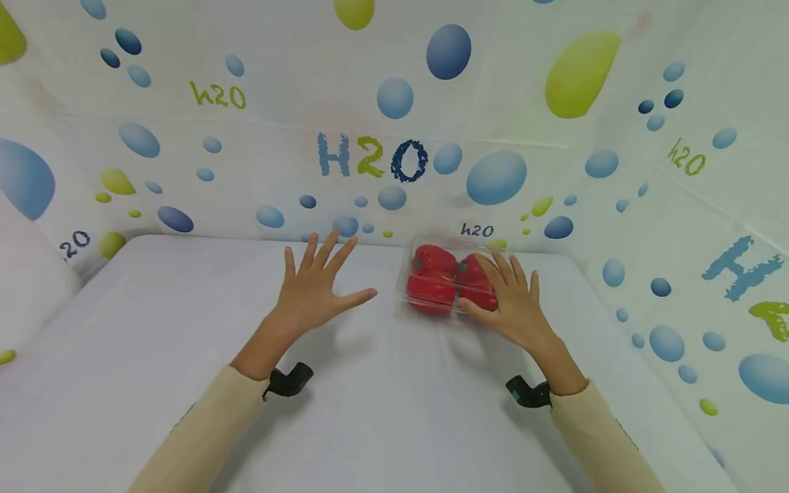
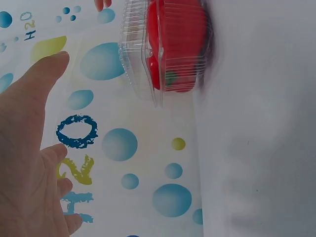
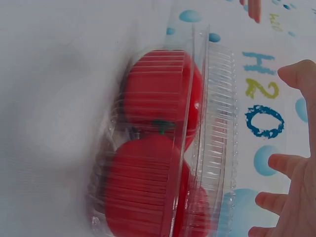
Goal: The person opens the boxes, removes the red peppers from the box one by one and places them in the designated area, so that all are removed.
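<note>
A clear plastic clamshell box (image 1: pixel 453 316) with several red bell peppers (image 1: pixel 431 287) inside stands toward the back of the table, right of centre. Its lid lies over the peppers, and green stems show between them. My right hand (image 1: pixel 514 308), fingers spread, overlaps the box's right side in the head view; the right wrist view shows the box (image 3: pixel 217 133) beside its fingers, with nothing gripped. Left of the box, my left hand (image 1: pixel 311 291) hovers over the table with fingers spread and thumb toward the box. It holds nothing.
A white cloth covers the table (image 1: pixel 382 411). Behind it and at both sides hangs a white curtain (image 1: pixel 277 123) printed with blue and green drops and "H2O" lettering. A black wrist camera (image 1: pixel 291 380) is strapped at the left wrist, another (image 1: pixel 527 392) at the right.
</note>
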Demonstrator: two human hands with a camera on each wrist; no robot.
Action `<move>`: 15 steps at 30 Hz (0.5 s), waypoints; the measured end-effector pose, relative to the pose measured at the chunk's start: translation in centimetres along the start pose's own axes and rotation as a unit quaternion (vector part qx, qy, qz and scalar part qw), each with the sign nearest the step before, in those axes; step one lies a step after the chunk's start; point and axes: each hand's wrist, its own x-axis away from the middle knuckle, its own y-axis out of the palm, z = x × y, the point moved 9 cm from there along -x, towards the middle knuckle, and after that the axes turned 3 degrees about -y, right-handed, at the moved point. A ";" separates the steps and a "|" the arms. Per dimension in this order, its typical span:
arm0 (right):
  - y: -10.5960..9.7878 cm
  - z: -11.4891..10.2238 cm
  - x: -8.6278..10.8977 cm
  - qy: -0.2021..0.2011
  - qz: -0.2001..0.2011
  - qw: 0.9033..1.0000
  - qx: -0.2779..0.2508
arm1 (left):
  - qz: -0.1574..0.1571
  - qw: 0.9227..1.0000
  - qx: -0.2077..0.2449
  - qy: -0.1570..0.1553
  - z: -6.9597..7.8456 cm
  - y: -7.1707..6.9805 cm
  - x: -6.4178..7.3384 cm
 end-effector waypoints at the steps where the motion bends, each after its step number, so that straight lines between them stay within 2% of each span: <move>1: 0.0 0.0 0.0 0.000 0.001 1.000 -0.001 | 0.000 1.000 0.002 0.001 0.1 0.0 0.0; 8: 0.2 0.3 0.3 0.002 0.008 1.000 -0.006 | 0.001 1.000 0.000 0.015 0.7 0.5 -0.3; 15: 0.3 0.4 0.6 -0.005 0.032 0.999 -0.007 | 0.013 0.999 0.000 0.030 1.2 0.7 -0.4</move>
